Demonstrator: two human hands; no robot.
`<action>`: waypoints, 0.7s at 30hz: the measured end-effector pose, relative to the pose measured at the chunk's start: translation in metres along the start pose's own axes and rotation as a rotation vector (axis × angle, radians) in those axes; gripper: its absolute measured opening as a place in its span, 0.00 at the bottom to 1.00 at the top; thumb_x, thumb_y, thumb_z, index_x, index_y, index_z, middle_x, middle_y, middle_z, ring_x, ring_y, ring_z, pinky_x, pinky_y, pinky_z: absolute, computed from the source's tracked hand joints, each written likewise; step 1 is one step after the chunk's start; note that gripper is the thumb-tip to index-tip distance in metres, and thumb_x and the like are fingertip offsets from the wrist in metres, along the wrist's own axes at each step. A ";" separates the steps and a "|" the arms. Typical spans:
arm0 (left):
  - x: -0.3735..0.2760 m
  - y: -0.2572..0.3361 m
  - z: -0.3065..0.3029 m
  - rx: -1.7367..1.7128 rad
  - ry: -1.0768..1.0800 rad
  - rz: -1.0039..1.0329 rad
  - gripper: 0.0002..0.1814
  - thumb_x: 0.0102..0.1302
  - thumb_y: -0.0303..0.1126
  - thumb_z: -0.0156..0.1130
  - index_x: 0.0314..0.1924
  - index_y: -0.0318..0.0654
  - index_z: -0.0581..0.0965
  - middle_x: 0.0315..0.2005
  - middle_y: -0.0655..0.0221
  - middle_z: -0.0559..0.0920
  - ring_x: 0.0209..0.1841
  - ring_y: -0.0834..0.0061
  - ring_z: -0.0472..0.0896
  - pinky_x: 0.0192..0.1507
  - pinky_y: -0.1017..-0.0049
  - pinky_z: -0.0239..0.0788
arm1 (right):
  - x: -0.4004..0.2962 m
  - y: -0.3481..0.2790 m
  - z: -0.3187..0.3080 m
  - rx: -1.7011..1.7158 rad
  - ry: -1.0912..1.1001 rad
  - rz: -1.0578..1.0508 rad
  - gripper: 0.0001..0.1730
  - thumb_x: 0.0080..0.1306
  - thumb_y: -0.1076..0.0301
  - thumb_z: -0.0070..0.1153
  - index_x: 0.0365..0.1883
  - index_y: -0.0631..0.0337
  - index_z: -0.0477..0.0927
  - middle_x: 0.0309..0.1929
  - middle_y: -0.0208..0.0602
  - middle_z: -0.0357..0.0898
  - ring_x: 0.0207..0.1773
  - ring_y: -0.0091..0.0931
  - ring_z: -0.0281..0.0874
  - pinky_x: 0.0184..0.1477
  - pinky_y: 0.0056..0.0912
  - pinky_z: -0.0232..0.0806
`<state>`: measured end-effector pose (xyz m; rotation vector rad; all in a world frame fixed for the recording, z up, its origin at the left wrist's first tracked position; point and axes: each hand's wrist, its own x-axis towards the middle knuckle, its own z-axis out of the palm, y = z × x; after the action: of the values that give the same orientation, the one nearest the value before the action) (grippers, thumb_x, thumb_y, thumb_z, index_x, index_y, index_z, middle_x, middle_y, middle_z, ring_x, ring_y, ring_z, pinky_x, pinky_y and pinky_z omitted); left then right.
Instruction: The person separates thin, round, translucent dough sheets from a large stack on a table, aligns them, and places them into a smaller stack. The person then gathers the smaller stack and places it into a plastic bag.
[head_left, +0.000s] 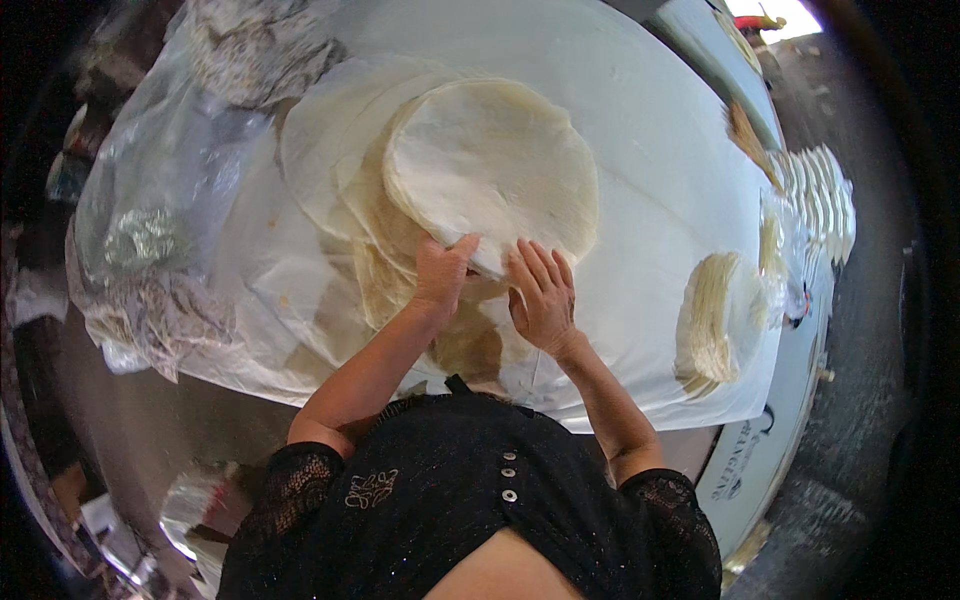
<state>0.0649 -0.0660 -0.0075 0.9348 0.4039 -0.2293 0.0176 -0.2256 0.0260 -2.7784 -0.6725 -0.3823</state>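
A stack of thin, round, off-white sheets (495, 165), like rice paper, lies before me on a cloth-like white cover. My left hand (442, 274) grips its near edge, thumb on top and the fingers hidden beneath. Flat against the near right part of the stack rests my right hand (541, 289), its fingers slightly spread. More loose round sheets (319, 157) fan out to the left, partly under the stack. Folded or overlapping translucent pieces (379, 289) lie beside my left wrist.
A bundle of round sheets (712, 322) stands at the right, near a clear plastic bag (776, 225). Beyond are a brush (746, 139) and a row of stacked white pieces (821, 199). Clear plastic (150, 232) and a crumpled covering (259, 52) lie left.
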 end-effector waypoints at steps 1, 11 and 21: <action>-0.004 0.010 0.007 0.018 -0.005 0.032 0.23 0.58 0.25 0.59 0.53 0.32 0.66 0.43 0.62 0.76 0.43 0.70 0.78 0.37 0.69 0.77 | -0.009 -0.004 -0.006 0.027 0.068 -0.015 0.24 0.51 0.76 0.52 0.50 0.62 0.74 0.56 0.43 0.72 0.59 0.38 0.69 0.60 0.43 0.57; 0.031 0.090 0.138 0.299 -0.277 0.248 0.19 0.54 0.25 0.61 0.46 0.27 0.70 0.38 0.58 0.77 0.33 0.68 0.81 0.22 0.74 0.77 | -0.064 -0.010 0.042 1.127 0.205 0.607 0.20 0.60 0.77 0.48 0.53 0.64 0.71 0.51 0.37 0.75 0.52 0.32 0.73 0.53 0.32 0.65; 0.000 0.124 0.248 0.207 -0.712 0.279 0.13 0.58 0.25 0.60 0.44 0.32 0.74 0.36 0.65 0.81 0.36 0.70 0.81 0.31 0.71 0.76 | -0.050 0.063 0.019 2.085 0.442 0.993 0.23 0.69 0.61 0.39 0.57 0.65 0.65 0.53 0.47 0.74 0.51 0.34 0.76 0.51 0.34 0.69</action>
<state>0.1682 -0.1967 0.2135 1.0322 -0.4112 -0.3328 0.0079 -0.2942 -0.0192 -0.6773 0.4064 0.0471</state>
